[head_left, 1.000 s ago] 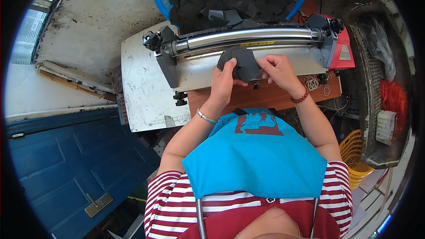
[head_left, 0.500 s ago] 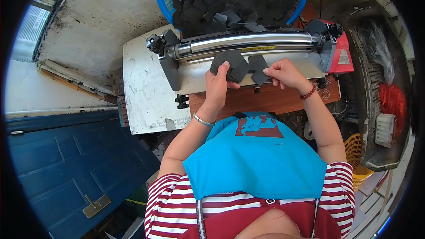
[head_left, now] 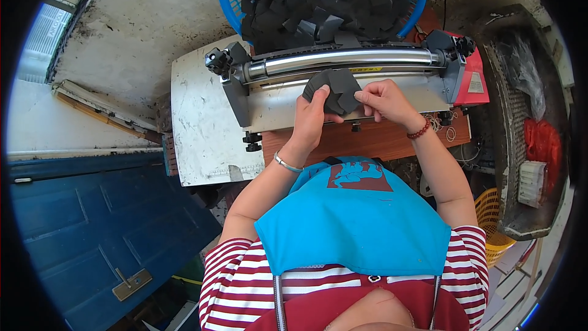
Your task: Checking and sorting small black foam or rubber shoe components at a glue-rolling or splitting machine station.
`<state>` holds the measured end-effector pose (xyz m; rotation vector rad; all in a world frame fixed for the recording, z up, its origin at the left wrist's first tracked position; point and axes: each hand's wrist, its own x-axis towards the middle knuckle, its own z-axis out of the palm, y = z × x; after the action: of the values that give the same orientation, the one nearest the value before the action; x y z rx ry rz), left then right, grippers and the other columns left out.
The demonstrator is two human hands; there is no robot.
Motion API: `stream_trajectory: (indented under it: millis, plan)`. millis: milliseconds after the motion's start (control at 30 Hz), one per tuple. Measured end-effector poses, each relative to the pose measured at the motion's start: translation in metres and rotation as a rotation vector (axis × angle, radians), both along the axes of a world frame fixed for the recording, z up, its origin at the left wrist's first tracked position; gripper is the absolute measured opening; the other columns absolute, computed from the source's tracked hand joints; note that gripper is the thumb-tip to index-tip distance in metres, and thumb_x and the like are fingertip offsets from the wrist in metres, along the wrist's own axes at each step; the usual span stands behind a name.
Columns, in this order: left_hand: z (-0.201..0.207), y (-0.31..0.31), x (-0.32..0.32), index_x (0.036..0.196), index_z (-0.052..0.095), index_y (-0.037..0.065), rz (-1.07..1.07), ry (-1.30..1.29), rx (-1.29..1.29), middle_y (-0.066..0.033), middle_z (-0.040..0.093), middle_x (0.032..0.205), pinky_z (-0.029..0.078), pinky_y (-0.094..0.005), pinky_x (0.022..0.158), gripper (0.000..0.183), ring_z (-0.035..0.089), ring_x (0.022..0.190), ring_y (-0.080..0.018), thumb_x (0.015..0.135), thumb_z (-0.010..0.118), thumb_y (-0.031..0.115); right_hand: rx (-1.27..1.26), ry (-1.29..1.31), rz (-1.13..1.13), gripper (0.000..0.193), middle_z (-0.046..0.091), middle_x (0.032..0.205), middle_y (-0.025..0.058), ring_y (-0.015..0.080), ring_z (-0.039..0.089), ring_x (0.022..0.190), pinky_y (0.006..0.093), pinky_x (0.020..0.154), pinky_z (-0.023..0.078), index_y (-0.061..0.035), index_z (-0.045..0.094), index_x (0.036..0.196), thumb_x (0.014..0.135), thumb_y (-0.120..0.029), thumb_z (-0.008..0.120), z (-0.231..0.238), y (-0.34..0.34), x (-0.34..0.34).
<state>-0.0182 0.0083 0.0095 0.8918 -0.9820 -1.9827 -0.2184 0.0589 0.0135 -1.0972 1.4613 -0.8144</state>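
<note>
Right hand (head_left: 386,102) has moved closer to left hand (head_left: 310,116).
Left hand clamps fanned black square sheets (head_left: 338,86); right hand, at their right edge, pinches one.

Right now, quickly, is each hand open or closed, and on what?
Left hand: closed, holding a fanned stack of dark flat pieces.
Right hand: closed, fingertips pinching a dark piece at the stack's right edge.
</note>
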Motion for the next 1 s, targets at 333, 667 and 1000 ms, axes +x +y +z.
stream_trajectory:
  millis: [333,667,1000]
  plan:
    - [-0.006,-0.001,-0.006,0.107,0.062,0.001,-0.016,-0.116,-0.040,-0.0058,0.065,0.090,0.053,-0.0247,0.049,0.029,0.063,0.075,-0.0127,0.097,0.049,0.024,0.057,0.238,-0.087,0.040,0.057,0.054,0.0033,0.0085,0.050,0.038,0.0230,0.036,0.038,-0.0003,0.064,0.072,0.092,-0.035,0.059,-0.003,-0.014,-0.015]
    - [-0.007,-0.005,-0.004,0.106,0.061,0.000,-0.016,-0.007,0.087,-0.0074,0.066,0.090,0.054,-0.0243,0.048,0.026,0.064,0.074,-0.0138,0.096,0.049,0.020,0.029,-0.045,0.092,0.035,0.058,0.059,-0.0002,0.0053,0.049,0.041,0.0199,0.038,0.036,-0.0044,0.062,0.072,0.094,-0.030,0.058,-0.003,-0.006,-0.009]
    - [-0.009,-0.008,0.003,0.109,0.058,-0.002,-0.016,-0.127,-0.014,-0.0085,0.066,0.096,0.055,-0.0248,0.051,0.029,0.065,0.079,-0.0150,0.097,0.046,0.022,0.231,0.158,0.022,0.037,0.057,0.054,0.0018,0.0071,0.048,0.038,0.0215,0.036,0.036,0.0002,0.063,0.071,0.093,-0.029,0.059,-0.005,-0.014,-0.037]
